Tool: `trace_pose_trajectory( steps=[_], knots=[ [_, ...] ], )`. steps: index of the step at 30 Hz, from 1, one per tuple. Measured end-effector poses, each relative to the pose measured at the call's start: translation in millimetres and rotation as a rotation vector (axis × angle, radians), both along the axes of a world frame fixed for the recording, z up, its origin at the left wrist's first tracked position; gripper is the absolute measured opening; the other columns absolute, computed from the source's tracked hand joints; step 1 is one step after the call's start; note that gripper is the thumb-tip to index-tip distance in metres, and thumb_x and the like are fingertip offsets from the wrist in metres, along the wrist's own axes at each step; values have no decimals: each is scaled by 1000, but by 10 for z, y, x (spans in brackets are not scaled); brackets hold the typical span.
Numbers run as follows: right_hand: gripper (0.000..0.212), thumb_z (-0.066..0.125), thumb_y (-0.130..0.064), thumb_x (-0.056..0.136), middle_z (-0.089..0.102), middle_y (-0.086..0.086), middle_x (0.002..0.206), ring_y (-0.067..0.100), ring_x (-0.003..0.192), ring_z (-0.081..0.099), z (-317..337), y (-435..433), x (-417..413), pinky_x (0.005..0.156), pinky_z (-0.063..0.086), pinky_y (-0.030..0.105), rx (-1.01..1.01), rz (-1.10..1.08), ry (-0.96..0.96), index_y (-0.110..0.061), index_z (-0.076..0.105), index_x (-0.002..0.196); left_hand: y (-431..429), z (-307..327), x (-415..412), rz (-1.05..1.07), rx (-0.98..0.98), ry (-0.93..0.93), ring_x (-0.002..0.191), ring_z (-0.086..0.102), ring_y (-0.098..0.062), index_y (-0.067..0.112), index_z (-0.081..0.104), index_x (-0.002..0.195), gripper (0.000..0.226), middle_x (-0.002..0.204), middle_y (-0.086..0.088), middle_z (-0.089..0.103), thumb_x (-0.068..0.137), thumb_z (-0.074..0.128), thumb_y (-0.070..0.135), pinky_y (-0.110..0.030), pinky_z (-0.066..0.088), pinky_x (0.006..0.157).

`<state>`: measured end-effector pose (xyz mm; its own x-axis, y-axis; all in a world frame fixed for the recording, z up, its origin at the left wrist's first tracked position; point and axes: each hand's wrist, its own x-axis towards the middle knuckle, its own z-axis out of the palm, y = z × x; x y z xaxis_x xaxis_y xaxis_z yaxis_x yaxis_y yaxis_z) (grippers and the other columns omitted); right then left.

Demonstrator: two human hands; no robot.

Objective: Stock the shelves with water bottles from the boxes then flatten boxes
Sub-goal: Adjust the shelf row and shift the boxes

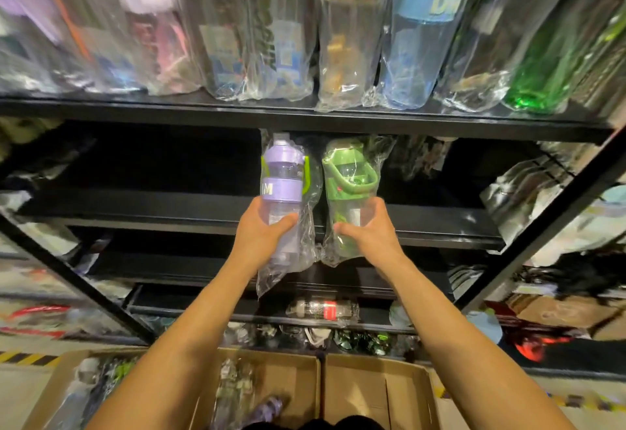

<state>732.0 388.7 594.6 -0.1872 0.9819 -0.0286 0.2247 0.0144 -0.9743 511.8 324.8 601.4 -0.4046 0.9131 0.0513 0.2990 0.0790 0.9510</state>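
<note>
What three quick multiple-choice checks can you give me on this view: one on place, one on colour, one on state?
1. Where is the open cardboard box?
A. Low down, under the arms.
B. On the top shelf.
C. Behind the held bottles.

2. What colour is the lid of the banded bottle in the left grip?
A. Red.
B. Purple.
C. Black.

3. How is the green bottle in the right grip?
A. Bare.
B. Lying in the box.
C. Wrapped in clear plastic.

Answers:
1 A, the box shows at the bottom edge beneath both forearms.
2 B, its cap and band are both purple.
3 C, a crinkled clear bag covers it.
</note>
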Motion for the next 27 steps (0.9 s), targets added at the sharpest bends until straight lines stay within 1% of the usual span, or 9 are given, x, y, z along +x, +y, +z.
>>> trace_pose_trajectory(
  steps=[4, 6, 9, 15, 17, 20, 23, 25, 27],
  knots=[
    [81, 91, -24, 79, 52, -23, 121, -10, 106, 52, 11, 197, 86, 79, 42, 13, 38, -22, 0, -26, 40, 140, 231, 28, 69, -4, 66, -35, 104, 66, 3, 23, 51, 138, 66, 123, 8, 66, 83, 88, 26, -4, 49, 73],
    [83, 93, -27, 77, 52, -24, 120, -8, 107, 53, 16, 308, 108, 81, 46, 16, 41, -33, -9, -26, 39, 140, 349, 22, 76, 7, 97, -65, 112, 65, -5, 23, 46, 144, 78, 128, 9, 63, 80, 90, 25, -7, 52, 76],
    [86, 94, -29, 75, 55, -17, 123, 3, 111, 58, 1, 468, 132, 95, 53, 33, 52, -57, -26, -25, 39, 141, 526, 3, 97, 21, 133, -76, 116, 63, -9, 21, 44, 146, 82, 131, 7, 60, 79, 91, 24, -5, 52, 78],
    [81, 92, -24, 77, 55, -10, 122, 8, 111, 59, -73, 684, 123, 100, 52, 36, 115, -101, -23, -20, 35, 135, 826, -153, 130, 28, 149, -11, 115, 62, -14, 16, 43, 135, 72, 125, 0, 59, 80, 90, 22, -7, 52, 78],
    [82, 91, -22, 79, 53, -5, 129, 14, 118, 57, -137, 749, 93, 99, 49, 32, 132, -104, -25, -19, 32, 135, 887, -218, 158, 36, 156, -2, 113, 62, -16, 14, 44, 131, 71, 124, -3, 59, 79, 91, 19, -5, 50, 77],
    [80, 91, -19, 80, 49, -7, 131, 12, 122, 53, -280, 817, 60, 98, 45, 22, 173, -115, -23, -23, 28, 129, 963, -307, 216, 61, 173, -9, 112, 62, -17, 12, 45, 129, 70, 122, -5, 60, 77, 92, 16, -7, 51, 78],
    [84, 92, -21, 79, 49, -5, 132, 12, 122, 52, -453, 870, 49, 105, 46, 28, 197, -131, -47, -27, 25, 128, 1044, -363, 239, 80, 179, -7, 114, 63, -17, 13, 45, 128, 71, 122, -3, 60, 76, 93, 19, -8, 52, 81],
    [93, 93, -22, 78, 46, -5, 138, 10, 125, 49, -539, 910, 37, 105, 42, 25, 191, -127, -61, -24, 22, 138, 1090, -393, 236, 83, 164, 12, 113, 61, -16, 12, 45, 128, 70, 120, -1, 59, 77, 92, 20, -6, 50, 80],
    [109, 93, -24, 79, 44, -3, 142, 10, 128, 45, -575, 962, 22, 105, 37, 22, 167, -120, -86, -12, 14, 153, 1135, -417, 238, 91, 144, 33, 111, 60, -16, 10, 45, 128, 70, 115, 2, 56, 77, 92, 21, -7, 50, 80]
  ],
)
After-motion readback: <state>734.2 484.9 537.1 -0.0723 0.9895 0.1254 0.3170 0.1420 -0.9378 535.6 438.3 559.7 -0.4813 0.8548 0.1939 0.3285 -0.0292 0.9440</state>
